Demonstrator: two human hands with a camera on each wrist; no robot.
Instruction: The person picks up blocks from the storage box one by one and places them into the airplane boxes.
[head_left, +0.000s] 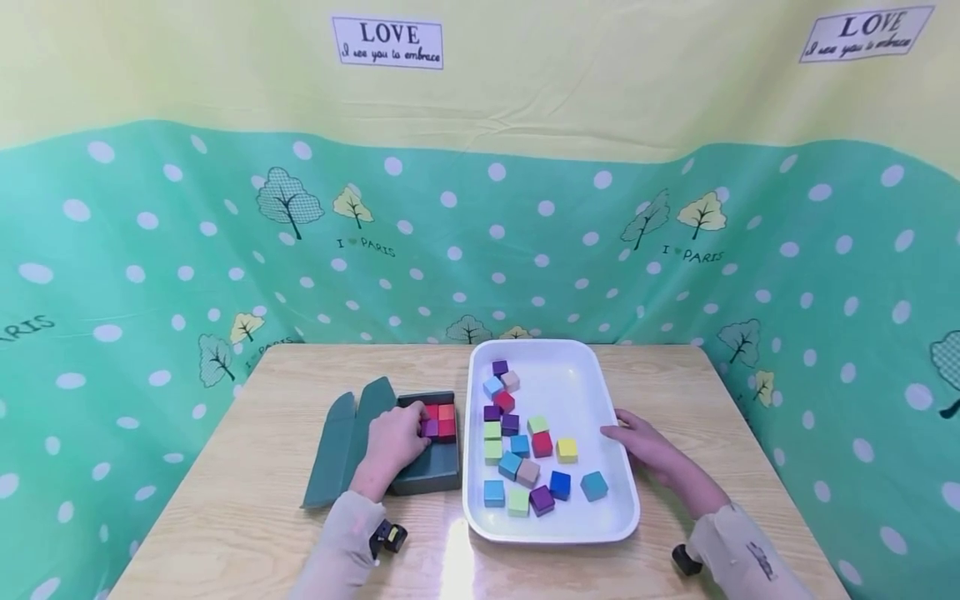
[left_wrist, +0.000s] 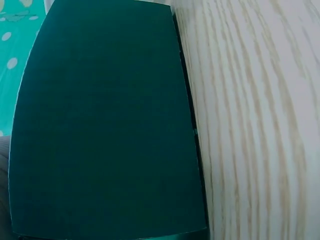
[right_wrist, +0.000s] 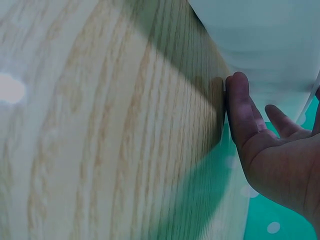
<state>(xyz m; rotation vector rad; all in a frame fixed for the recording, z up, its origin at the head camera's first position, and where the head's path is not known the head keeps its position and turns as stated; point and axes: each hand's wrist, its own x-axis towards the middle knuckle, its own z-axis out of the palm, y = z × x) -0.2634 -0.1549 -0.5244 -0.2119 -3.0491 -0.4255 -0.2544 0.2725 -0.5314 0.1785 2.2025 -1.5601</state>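
Head view: your left hand [head_left: 393, 439], finger and thumb apparently pinching one purple cube [head_left: 429, 428] beside red cubes [head_left: 447, 429] in a dark green cardboard box [head_left: 438, 462]; your right hand [head_left: 639, 439] at the rim of a white rectangular plastic tray [head_left: 558, 379], multicoloured cubes [head_left: 542, 444] inside. Left wrist view: dark green lid [left_wrist: 105, 120]. Right wrist view: your right fingers [right_wrist: 239, 107], extended.

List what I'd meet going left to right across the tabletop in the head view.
Dark green cardboard lid → dark green rectangular box → white rectangular tray → right hand.
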